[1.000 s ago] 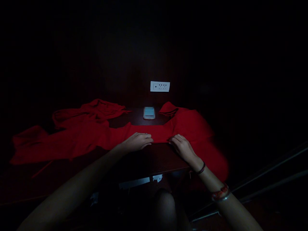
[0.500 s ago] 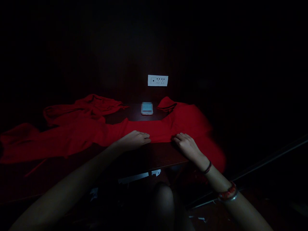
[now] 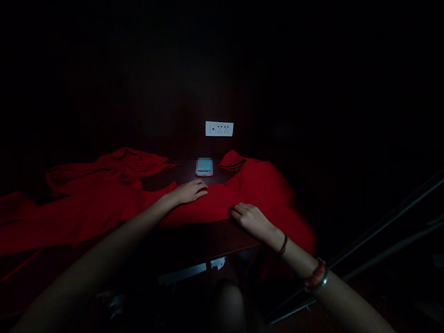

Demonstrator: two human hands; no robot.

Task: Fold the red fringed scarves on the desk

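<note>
A long red cloth [image 3: 215, 196] lies spread across a dark wooden table, narrow in the middle and broader at both sides. On the far part of the narrow stretch rests my left hand [image 3: 190, 191], palm down with its fingers stretched out. My right hand [image 3: 251, 218] is at the near edge of the same cloth, fingers curled in and closed on that edge. Its fingertips are partly hidden. Just beyond my left hand lies a phone [image 3: 204, 167] with a lit screen.
The dark table [image 3: 208, 238] ends in front of my knee [image 3: 229, 305]. A white wall socket [image 3: 219, 129] is mounted behind the phone. More bunched red fabric [image 3: 114, 164] lies at the back left. Pale scraps [image 3: 218, 263] show below the table edge.
My left hand has moved from the cloth's near edge to its far side, and its fingers have straightened. My right hand has shifted a little left along the near edge. The view has tilted slightly.
</note>
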